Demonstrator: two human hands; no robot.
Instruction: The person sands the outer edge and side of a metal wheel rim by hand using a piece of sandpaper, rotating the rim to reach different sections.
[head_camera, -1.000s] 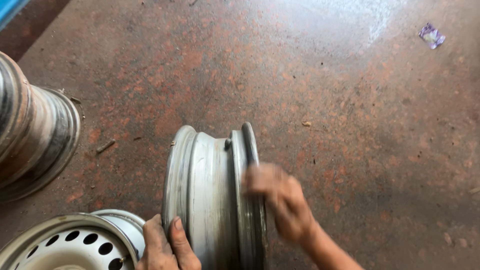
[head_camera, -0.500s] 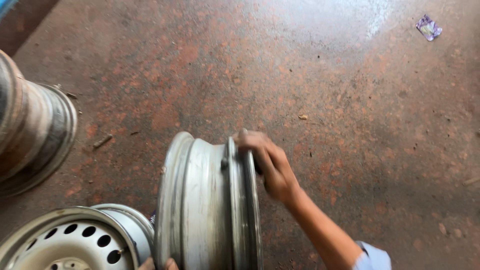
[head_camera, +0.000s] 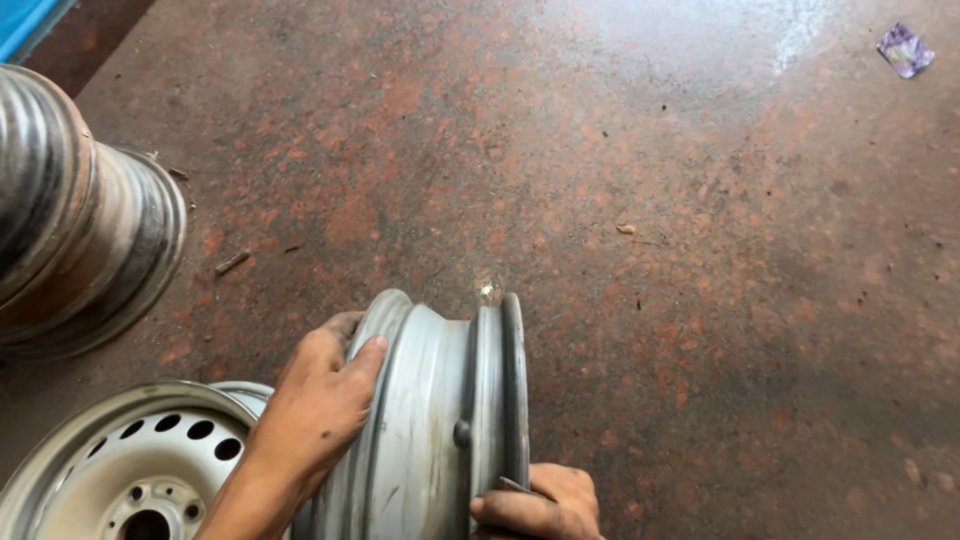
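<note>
Steel wheel rim (head_camera: 430, 420) stands upright between left hand (head_camera: 315, 410) and right hand (head_camera: 540, 505).

The floor (head_camera: 700, 250) is hard and mottled, reddish-brown with darker stains and a pale shiny patch near the top right. On it stands a grey steel wheel rim (head_camera: 440, 420) on its edge, near the bottom middle. A second rim (head_camera: 120, 470) with round holes lies at the bottom left. A third rim (head_camera: 80, 210) is at the left edge. A small purple wrapper (head_camera: 905, 50) lies in the top right corner, well apart, and little bits of debris (head_camera: 232, 262) are scattered about.
</note>
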